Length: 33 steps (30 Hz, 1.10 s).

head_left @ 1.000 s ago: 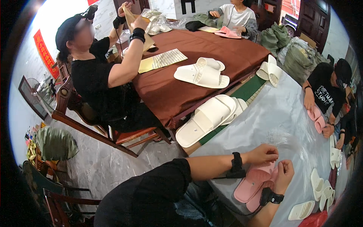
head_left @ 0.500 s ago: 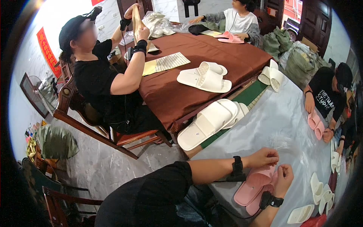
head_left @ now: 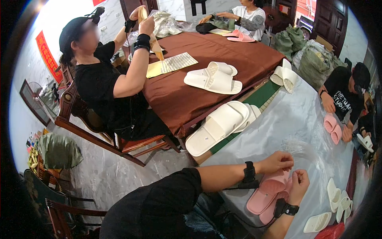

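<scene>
A grey-covered bench (head_left: 278,115) carries 2 pink slippers (head_left: 258,201), already laid close together, with no wrapping visible over them; anything left undone cannot be told. The left hand (head_left: 277,162) and right hand (head_left: 299,184) hover by their strap ends, fingers curled, tips drawn together; whether they pinch anything thin, I cannot tell.

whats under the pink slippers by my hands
A pale grey sheet shows around the pink slippers, near the left hand and right hand. Whatever lies directly beneath the slippers is covered and cannot be seen.
</scene>
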Available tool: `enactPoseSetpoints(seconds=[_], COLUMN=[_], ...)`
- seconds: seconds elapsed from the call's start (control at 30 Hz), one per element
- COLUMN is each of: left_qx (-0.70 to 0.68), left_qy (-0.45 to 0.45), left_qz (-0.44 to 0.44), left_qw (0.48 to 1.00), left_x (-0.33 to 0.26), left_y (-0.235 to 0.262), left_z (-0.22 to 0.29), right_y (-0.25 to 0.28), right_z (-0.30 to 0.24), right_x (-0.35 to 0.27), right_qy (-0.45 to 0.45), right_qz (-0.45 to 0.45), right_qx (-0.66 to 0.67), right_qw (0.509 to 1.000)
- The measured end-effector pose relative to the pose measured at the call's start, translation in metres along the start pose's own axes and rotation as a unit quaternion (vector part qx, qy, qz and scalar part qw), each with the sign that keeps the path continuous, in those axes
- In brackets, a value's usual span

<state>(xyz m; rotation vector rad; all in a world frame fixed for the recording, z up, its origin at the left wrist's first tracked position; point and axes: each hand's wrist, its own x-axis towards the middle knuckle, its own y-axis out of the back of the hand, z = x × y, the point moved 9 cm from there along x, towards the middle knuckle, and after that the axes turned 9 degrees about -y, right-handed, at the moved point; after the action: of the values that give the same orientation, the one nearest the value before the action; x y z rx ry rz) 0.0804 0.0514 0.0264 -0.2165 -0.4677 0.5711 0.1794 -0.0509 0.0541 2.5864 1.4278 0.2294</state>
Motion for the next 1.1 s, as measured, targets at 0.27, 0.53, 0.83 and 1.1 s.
enactPoseSetpoints(seconds=[0.27, 0.53, 0.83, 1.1], left_qx=[0.057, 0.054, 0.020, 0.038], left_qy=[0.007, -0.013, 0.034, 0.060], left_qz=[-0.028, -0.029, -0.017, -0.027], left_qw=[0.998, 0.998, 0.999, 0.997], left_x=[-0.002, -0.004, -0.001, -0.001], left_y=[-0.007, -0.006, -0.006, -0.001], left_z=[0.005, 0.005, -0.007, -0.006], right_y=[0.003, -0.003, 0.005, 0.002], right_z=[0.003, -0.002, -0.005, 0.001], right_x=[0.002, -0.001, -0.003, 0.000], right_qy=[0.019, 0.006, 0.020, -0.027], right_qz=[0.002, -0.005, 0.019, 0.001], right_qx=[-0.018, -0.005, -0.031, 0.014], right_qw=[1.000, 1.000, 0.999, 1.000])
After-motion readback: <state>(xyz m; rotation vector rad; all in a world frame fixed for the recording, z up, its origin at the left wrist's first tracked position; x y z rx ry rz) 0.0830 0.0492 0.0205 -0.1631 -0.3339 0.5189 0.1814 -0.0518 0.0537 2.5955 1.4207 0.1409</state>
